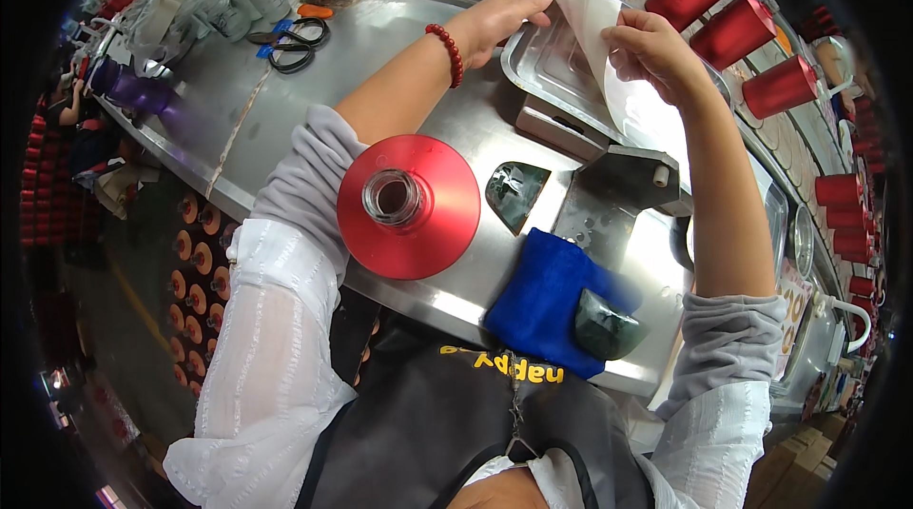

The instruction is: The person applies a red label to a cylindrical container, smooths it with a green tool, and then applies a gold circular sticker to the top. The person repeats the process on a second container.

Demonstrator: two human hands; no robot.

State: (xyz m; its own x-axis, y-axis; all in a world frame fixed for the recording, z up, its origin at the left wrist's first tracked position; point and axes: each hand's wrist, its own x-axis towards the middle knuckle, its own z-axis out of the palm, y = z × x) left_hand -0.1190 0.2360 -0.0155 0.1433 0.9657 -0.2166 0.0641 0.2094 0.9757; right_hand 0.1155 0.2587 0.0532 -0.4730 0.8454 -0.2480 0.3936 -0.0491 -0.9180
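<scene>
My left hand [496, 22], with a red bead bracelet at its wrist, closes thumb and fingers at the upper left edge of a thin translucent sheet [582, 19]. Pinched in the fingers of my right hand [656, 50] is the same sheet, lifted and curled partway along. A shallow metal tray [525, 69] lies under it. Nearer to me stands a red bottle [418, 243] with a clear neck, beside my left forearm. Two dark green polished pieces show: one flat piece [515, 195] on the metal table, one rounded piece [609, 326] by a folded blue cloth [544, 295].
A dark metal holder [628, 176] stands right of centre. Several red bottles [737, 30] line the right side. Scissors [300, 45] and clear plastic-wrapped items [223, 9] lie at the far left, with a purple bottle [128, 88] on the table's left edge.
</scene>
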